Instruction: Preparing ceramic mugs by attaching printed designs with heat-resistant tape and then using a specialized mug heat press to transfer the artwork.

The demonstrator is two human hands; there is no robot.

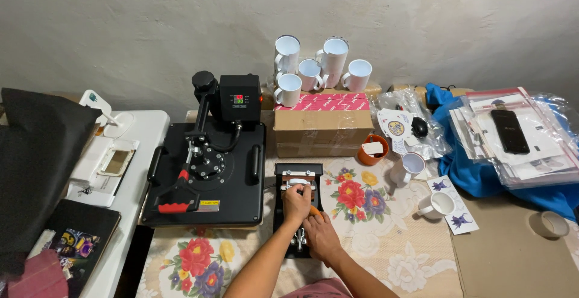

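A small black mug press attachment [284, 176] lies on the floral tablecloth in front of me. My left hand [297, 201] is closed on the metal knob at the middle of it. My right hand [321, 236] rests on the near end of the attachment and grips a tool with an orange handle [315, 211]. Just left of it stands a large black flat heat press [205, 174] with a red-tipped handle [179, 198] and a control box [239, 99].
A cardboard box [322, 126] behind the attachment carries several white mugs [319, 69]. Two more white mugs [437, 204] and an orange cup [372, 150] stand to the right. A blue cloth with bagged papers and a phone [509, 130] fills the right side; a tape roll [552, 224] lies near.
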